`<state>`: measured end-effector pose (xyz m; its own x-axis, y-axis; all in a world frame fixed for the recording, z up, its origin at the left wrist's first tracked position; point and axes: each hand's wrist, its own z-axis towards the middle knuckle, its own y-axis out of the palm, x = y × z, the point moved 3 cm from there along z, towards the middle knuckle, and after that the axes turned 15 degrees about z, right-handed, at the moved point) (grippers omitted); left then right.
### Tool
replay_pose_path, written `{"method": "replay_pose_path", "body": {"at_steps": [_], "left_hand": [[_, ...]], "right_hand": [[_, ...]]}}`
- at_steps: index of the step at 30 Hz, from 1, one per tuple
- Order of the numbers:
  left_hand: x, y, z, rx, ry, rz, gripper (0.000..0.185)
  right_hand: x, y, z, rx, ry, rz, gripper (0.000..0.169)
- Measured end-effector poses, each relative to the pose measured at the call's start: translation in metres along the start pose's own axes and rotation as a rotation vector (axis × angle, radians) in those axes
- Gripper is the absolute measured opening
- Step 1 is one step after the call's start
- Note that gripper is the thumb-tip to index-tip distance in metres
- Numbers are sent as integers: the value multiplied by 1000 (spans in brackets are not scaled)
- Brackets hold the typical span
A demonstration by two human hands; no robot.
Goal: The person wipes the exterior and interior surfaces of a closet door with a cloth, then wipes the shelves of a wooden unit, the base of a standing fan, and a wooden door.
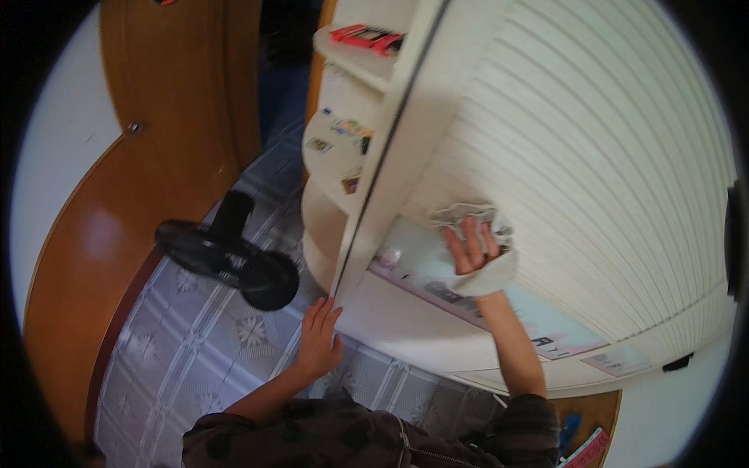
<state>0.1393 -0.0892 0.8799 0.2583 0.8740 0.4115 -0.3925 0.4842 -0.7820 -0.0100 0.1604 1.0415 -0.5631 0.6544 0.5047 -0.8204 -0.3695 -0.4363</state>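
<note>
My right hand (474, 248) rests on a crumpled white cloth (488, 278), fingers bent over it, against the white slatted panel (573, 164) of a cabinet. A pale blue and pink printed sheet (421, 257) lies along the panel's lower part, partly under the cloth and forearm. My left hand (320, 336) touches the lower corner of the cabinet's side edge (374, 175) with its fingertips, fingers extended, holding nothing.
Rounded white side shelves (333, 152) hold a red item (366, 38) and small cards. A black electric fan (234, 257) stands on the patterned tile floor (193, 327) at the left, near a brown wooden door (175, 82). A blue object (569, 433) lies at the lower right.
</note>
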Motion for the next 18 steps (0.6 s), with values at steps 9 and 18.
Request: {"method": "replay_pose_path", "body": {"at_steps": [9,18], "left_hand": [[-81,-33,-126,-260,-248,-70,48],[-249,-97,-144,-578,34,-62,43]], "right_hand": [[-94,-16,-23,-273,597,402,49],[-408,-12,-160,629,2722,1543,45]]}}
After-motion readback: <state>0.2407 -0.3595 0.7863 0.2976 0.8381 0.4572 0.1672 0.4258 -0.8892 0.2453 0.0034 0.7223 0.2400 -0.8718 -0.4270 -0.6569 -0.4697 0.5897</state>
